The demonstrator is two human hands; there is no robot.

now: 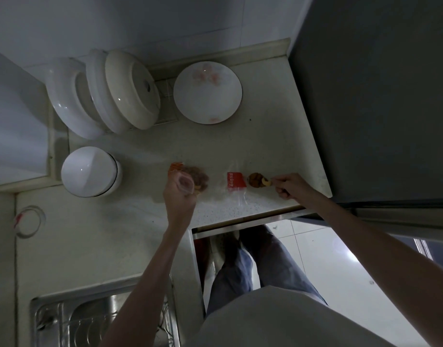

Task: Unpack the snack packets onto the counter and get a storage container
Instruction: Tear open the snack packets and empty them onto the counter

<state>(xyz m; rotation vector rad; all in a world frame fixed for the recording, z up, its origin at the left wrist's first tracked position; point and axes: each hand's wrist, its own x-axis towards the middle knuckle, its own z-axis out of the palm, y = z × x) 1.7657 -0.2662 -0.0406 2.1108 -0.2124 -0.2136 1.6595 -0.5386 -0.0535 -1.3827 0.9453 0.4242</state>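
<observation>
My left hand (178,194) grips the crumpled neck of a clear plastic bag (190,179) with an orange print and brown snacks inside, just above the pale counter (215,146). A clear packet with a red label (236,182) lies flat on the counter in the middle. To its right rests a small packet with a brown snack (256,183), and my right hand (289,186) pinches its right end. No storage container shows in either hand.
A flowered plate (207,92) lies at the back of the counter. White bowls and a lid (110,93) lean in a rack at back left, with an upturned white bowl (90,171) in front. A steel sink (100,319) sits low left. A dark fridge (378,96) stands right.
</observation>
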